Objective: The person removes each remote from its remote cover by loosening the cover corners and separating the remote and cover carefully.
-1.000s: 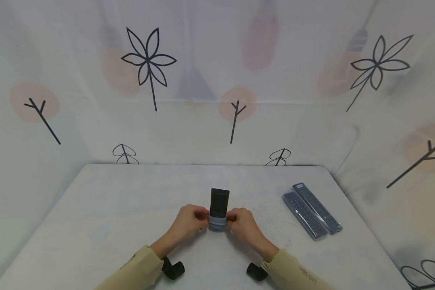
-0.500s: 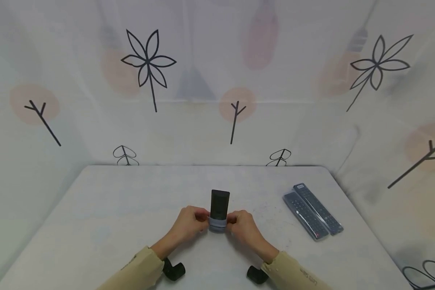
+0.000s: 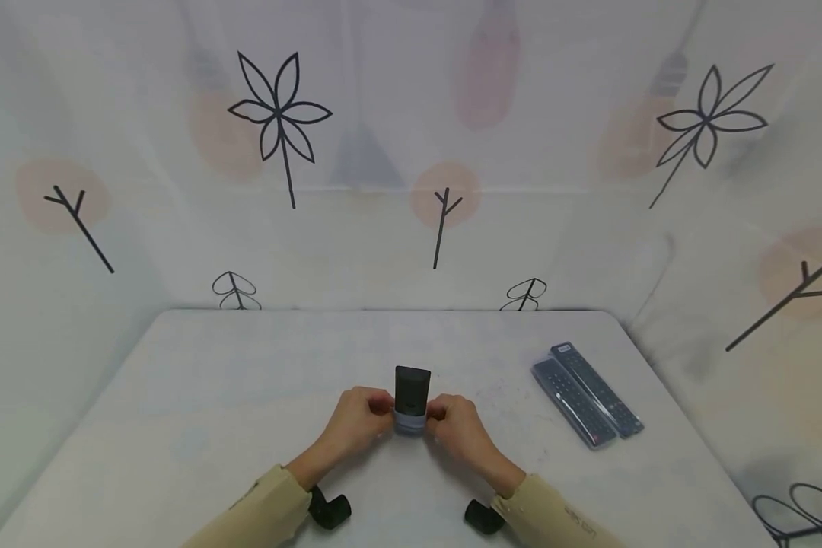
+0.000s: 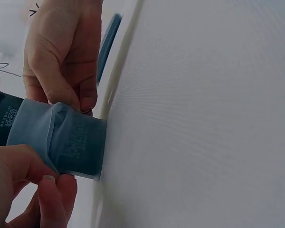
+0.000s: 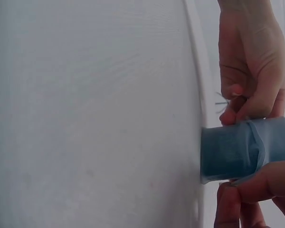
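A dark remote control (image 3: 412,390) stands on end on the white table in front of me. Around its lower part is a translucent sleeve (image 3: 409,424), bunched in folds as the left wrist view shows. From the left side my left hand (image 3: 358,415) pinches the edge of the sleeve (image 4: 33,124) between thumb and fingers. On the opposite side my right hand (image 3: 459,424) pinches it likewise; in the right wrist view its fingertips (image 5: 229,190) lie at the fold. Small print shows on the remote's surface. The side facing away from me is hidden in the head view.
Two remote controls in clear covers (image 3: 575,403) lie side by side at the right of the white table (image 3: 246,365). Behind rises a patterned cloth backdrop (image 3: 356,251). Black devices (image 3: 330,513) sit under both wrists.
The remote's top edge sits slightly lower in the head view, and its visible dark part is shorter. Both hands keep their pinch at nearly the same place.
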`<control>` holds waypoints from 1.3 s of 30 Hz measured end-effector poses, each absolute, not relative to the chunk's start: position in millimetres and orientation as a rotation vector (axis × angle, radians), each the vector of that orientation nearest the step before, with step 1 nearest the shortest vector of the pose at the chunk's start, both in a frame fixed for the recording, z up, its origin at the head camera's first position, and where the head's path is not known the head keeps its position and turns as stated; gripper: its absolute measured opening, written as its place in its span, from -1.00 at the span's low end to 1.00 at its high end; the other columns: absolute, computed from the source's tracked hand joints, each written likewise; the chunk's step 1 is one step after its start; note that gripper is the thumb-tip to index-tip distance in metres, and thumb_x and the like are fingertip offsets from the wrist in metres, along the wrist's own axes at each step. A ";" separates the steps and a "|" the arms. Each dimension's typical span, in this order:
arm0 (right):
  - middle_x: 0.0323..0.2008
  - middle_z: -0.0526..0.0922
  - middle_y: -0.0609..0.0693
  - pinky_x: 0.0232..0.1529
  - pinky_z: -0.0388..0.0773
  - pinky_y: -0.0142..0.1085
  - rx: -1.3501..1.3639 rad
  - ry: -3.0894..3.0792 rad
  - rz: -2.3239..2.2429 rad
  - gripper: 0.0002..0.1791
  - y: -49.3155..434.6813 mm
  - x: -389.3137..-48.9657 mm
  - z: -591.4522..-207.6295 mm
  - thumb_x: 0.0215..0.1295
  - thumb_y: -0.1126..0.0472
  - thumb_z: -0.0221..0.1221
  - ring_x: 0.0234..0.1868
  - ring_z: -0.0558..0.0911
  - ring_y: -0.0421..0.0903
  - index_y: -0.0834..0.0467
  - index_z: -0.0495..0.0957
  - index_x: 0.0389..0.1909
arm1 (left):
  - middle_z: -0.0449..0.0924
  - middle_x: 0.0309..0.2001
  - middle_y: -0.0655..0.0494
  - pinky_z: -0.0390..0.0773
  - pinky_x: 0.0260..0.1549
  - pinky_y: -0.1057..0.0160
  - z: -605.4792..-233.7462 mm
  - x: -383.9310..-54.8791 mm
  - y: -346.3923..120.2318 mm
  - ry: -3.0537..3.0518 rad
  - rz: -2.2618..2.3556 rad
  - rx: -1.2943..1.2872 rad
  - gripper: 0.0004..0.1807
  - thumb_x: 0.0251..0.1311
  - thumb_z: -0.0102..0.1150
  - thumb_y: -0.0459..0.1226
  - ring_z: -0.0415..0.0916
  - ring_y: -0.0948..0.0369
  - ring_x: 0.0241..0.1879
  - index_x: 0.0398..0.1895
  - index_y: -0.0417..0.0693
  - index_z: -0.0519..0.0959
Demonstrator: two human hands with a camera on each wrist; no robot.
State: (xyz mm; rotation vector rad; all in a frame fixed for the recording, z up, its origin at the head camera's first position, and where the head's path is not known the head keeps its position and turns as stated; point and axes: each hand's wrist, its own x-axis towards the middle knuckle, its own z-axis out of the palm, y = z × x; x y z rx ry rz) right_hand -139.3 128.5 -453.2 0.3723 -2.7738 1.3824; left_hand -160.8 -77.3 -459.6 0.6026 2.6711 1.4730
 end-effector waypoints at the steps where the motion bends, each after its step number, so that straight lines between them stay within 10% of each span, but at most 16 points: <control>1: -0.42 0.68 -0.03 -0.38 0.52 -0.27 0.374 -2.770 1.370 -0.78 128.3 -138.8 -452.9 0.02 0.58 0.25 -0.40 0.54 -0.16 0.26 0.74 -0.39 | 0.62 -0.50 0.29 0.51 -0.44 0.29 -459.1 -159.8 -76.8 2.683 1.478 0.604 -0.81 0.00 0.26 -0.48 0.48 0.29 -0.47 -0.38 -0.04 0.73; 39: -0.24 0.66 -0.04 -0.19 0.62 -0.22 0.425 -2.735 1.387 -0.76 141.2 -145.5 -449.4 0.12 0.54 0.24 -0.18 0.63 -0.03 0.20 0.71 -0.27 | 0.55 -0.53 0.28 0.46 -0.46 0.29 -456.9 -161.9 -70.8 2.752 1.384 0.614 -0.85 -0.02 0.27 -0.46 0.42 0.27 -0.48 -0.46 -0.01 0.64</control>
